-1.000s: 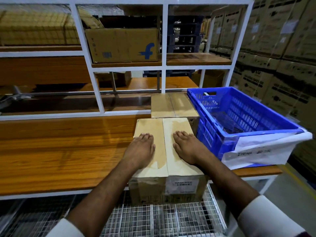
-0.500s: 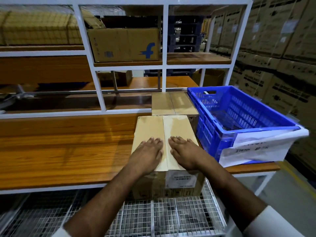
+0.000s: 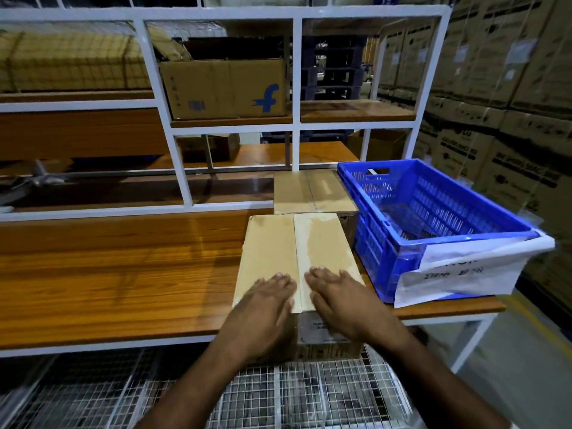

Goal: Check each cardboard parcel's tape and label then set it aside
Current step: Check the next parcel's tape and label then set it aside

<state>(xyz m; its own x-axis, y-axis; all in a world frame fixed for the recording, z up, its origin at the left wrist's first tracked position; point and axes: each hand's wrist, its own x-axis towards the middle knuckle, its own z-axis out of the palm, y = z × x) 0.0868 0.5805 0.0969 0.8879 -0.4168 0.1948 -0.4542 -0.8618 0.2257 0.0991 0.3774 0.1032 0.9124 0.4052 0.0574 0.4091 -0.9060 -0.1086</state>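
A taped cardboard parcel (image 3: 288,246) sits on the wooden table (image 3: 108,274), its near end overhanging the front edge. A tape strip runs lengthwise down the middle of its top. A white label (image 3: 312,331) shows on its near face, partly hidden by my right hand. My left hand (image 3: 263,308) and my right hand (image 3: 343,298) lie flat, fingers together, on the near end of the top, one on each side of the tape seam. A second taped parcel (image 3: 312,191) stands right behind the first.
A blue plastic crate (image 3: 433,218) with a white paper sign stands right of the parcels, close beside them. A white shelf frame (image 3: 182,168) holds a carton with a blue "f" logo (image 3: 223,88). Stacked cartons line the right wall. Wire mesh lies below the table.
Both hands have slid back along the parcel's top toward its near end and closer to the tape seam. The parcel has stayed where it was.
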